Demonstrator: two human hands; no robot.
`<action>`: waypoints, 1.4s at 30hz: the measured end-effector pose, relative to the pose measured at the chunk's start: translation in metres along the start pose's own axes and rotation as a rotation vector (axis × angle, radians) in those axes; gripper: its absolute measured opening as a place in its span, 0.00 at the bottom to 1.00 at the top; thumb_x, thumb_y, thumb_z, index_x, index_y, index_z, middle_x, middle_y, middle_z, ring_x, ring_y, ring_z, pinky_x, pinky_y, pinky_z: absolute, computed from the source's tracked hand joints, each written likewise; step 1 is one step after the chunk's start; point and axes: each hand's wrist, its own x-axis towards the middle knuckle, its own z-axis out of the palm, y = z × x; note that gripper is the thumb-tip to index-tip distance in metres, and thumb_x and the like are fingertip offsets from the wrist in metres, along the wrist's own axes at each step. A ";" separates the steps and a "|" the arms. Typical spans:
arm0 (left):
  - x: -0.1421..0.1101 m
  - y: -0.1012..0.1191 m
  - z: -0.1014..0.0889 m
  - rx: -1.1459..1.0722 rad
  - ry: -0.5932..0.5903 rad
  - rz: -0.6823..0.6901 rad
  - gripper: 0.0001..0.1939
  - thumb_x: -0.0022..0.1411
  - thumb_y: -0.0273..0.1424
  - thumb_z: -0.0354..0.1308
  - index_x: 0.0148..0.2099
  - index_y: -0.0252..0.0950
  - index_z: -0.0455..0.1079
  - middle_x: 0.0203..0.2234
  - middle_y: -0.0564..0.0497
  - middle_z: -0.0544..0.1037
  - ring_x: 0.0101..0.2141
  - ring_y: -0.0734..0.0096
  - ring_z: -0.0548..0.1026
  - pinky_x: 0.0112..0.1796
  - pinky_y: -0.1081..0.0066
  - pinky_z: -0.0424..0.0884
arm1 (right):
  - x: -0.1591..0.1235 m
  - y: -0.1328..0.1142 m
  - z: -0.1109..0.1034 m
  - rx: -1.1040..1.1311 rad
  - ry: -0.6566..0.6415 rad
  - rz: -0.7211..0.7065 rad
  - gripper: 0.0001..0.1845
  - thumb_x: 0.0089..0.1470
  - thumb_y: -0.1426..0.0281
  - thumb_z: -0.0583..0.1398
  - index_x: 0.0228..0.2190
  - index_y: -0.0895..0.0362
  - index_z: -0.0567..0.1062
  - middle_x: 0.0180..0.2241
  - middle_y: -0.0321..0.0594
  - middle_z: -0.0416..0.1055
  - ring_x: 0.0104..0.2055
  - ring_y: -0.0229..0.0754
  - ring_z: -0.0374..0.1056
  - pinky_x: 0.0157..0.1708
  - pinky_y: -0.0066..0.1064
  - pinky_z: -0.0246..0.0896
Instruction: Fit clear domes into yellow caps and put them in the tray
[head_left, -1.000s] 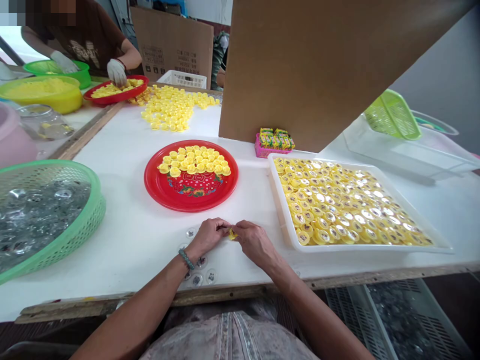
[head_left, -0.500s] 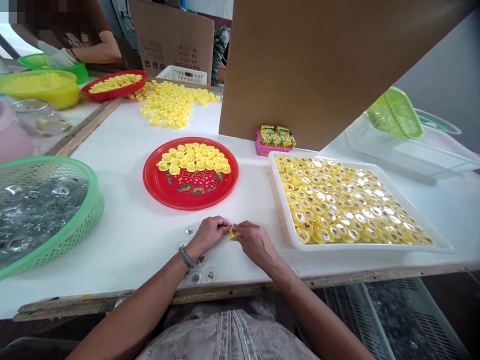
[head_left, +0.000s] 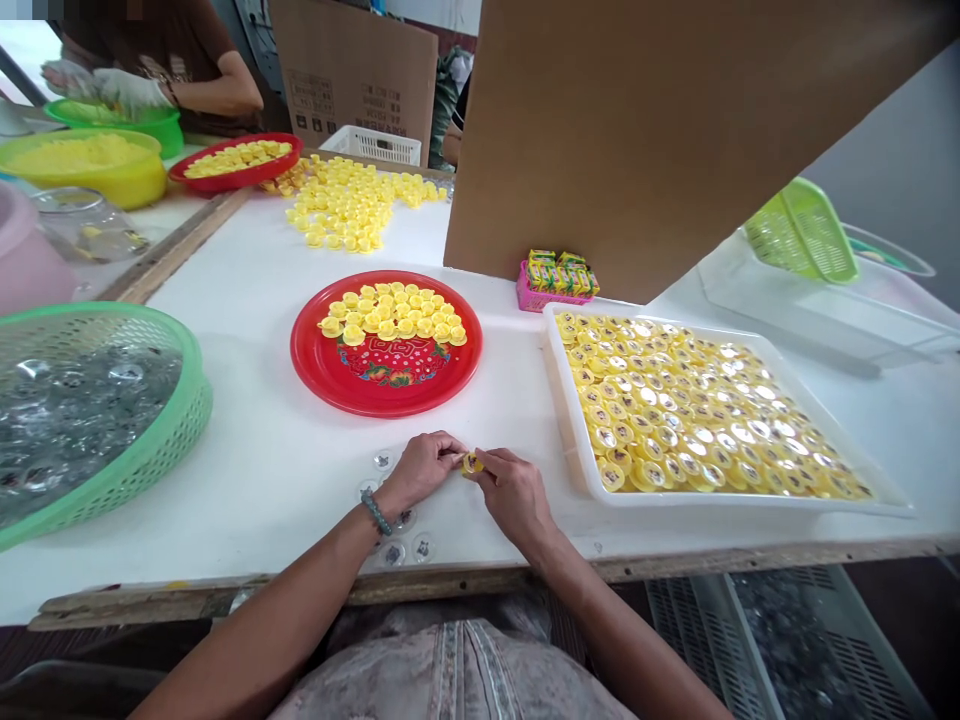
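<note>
In front of me, my right hand (head_left: 517, 500) pinches a small yellow cup (head_left: 472, 463), its round top with a dark print turned up. My left hand (head_left: 424, 467), a beaded bracelet at its wrist, is closed in a pinch at the cup's left edge. Whatever lies between those left fingertips is too small to tell. Several clear printed discs (head_left: 423, 547) lie on the white table around and partly under my left wrist. Beyond my hands is a red tray (head_left: 311, 375) with several yellow cups (head_left: 386, 312) grouped toward its far side.
At right, a white tray (head_left: 574, 440) holds rows of printed yellow cups. A green basket (head_left: 180, 430) of clear discs stands left. Behind are a pink basket (head_left: 551, 300) of small packets, a cardboard panel (head_left: 585, 150) and loose yellow cups (head_left: 345, 205). A gloved co-worker (head_left: 217, 95) works far left.
The view has shifted slightly. My hands keep the cup in nearly the same place, its printed top now showing more. The co-worker's gloved hands have risen over the green bowl.
</note>
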 end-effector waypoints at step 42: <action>0.009 0.004 0.005 -0.031 -0.080 -0.320 0.19 0.41 0.46 0.62 0.30 0.37 0.70 0.26 0.49 0.79 0.31 0.60 0.76 0.31 0.68 0.72 | 0.012 0.027 0.005 0.028 -0.032 -0.266 0.02 0.47 0.74 0.60 0.24 0.56 0.72 0.25 0.33 0.70 0.32 0.35 0.67 0.31 0.21 0.60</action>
